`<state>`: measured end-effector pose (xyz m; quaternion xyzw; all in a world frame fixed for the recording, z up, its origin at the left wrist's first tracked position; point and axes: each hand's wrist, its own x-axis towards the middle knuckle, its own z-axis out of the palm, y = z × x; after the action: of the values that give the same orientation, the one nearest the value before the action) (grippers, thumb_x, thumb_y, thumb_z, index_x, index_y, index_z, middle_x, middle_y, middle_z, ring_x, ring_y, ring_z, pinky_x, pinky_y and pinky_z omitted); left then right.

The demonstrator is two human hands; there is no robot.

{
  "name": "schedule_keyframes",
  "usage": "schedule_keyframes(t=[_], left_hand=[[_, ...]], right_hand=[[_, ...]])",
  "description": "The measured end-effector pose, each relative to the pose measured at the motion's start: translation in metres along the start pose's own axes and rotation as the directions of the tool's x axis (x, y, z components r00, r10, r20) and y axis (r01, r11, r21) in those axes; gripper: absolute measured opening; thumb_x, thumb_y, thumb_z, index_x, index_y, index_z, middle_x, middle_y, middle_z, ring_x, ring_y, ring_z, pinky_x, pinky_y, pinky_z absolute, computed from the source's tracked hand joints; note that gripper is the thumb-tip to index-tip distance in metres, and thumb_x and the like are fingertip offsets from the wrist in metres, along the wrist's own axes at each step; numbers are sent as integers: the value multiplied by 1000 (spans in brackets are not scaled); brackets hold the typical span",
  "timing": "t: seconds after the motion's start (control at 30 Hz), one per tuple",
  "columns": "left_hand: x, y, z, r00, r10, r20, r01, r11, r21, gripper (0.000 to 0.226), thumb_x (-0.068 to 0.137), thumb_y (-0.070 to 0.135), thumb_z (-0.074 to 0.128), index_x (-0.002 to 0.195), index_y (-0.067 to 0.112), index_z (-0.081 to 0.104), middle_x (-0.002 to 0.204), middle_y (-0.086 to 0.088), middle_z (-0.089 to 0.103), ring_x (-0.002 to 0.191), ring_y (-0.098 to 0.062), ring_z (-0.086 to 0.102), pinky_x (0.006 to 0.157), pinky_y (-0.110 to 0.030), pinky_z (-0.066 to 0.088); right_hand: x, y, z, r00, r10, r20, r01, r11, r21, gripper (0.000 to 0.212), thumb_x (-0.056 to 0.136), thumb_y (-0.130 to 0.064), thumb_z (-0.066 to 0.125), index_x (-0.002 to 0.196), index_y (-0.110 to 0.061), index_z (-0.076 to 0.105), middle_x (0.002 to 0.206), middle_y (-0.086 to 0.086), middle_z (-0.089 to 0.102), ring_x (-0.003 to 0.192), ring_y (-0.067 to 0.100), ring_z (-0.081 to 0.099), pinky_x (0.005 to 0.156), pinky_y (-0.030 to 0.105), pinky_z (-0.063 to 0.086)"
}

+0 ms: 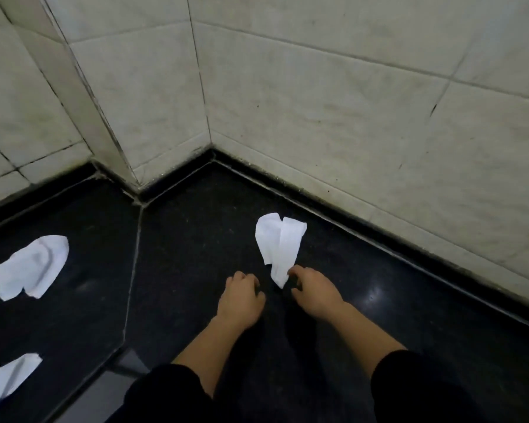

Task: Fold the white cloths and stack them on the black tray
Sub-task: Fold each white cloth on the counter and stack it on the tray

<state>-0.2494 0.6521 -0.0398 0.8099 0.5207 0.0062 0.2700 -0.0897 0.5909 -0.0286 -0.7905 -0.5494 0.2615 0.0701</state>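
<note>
The right hand (313, 293) is pinching the narrow near tip of a thin, crumpled white cloth (280, 239) between thumb and forefinger. The cloth is lying on a polished black stone counter (196, 239), fanning out from that pinched point into two soft, creased lobes that are pointing towards the wall. The left hand (242, 296) is hovering or resting just beside it with its fingers loosely bent, tips turned down to the stone, and it is gripping nothing. The two hands are sitting close together but are not touching. Both forearms are bare and are coming out of black sleeves (165, 392) at the bottom edge.

Well apart to the left, a second white cloth (31, 267) is lying rumpled in a rounded heap, its fabric looking slightly thicker and softly folded over itself. Nearer the lower left corner, a third white cloth (6, 380) is lying flatter, and the frame edge is cutting it off.

The counter is showing a dark, finely speckled gloss, with a pale seam (135, 239) running across it between slabs and a small glint of light (376, 293) reflecting to the right of the hands. Off-white rectangular wall tiles (348, 102) are rising behind it, meeting in a corner, with dark, grimy grout lines and faint smudges across their matte faces.
</note>
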Motion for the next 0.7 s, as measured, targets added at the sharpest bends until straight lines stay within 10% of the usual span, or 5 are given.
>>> schedule_keyframes(t=[0.47, 0.7], left_hand=[[127, -35, 7, 831, 548, 97, -556, 815, 163, 34, 87, 18, 51, 120, 17, 58, 127, 4, 55, 121, -14, 45, 90, -27, 38], [158, -27, 7, 699, 685, 206, -709, 625, 327, 30, 87, 5, 46, 115, 12, 54, 116, -5, 57, 110, -23, 52, 84, -31, 37]], right_hand=[[67, -32, 51, 914, 402, -63, -393, 912, 115, 28, 95, -30, 53, 114, -9, 50, 117, 8, 53, 102, 24, 56, 78, 32, 47], [66, -21, 47, 821, 565, -81, -473, 754, 456, 8, 84, -16, 69, 77, -14, 64, 75, -2, 66, 70, 14, 62, 58, 24, 49]])
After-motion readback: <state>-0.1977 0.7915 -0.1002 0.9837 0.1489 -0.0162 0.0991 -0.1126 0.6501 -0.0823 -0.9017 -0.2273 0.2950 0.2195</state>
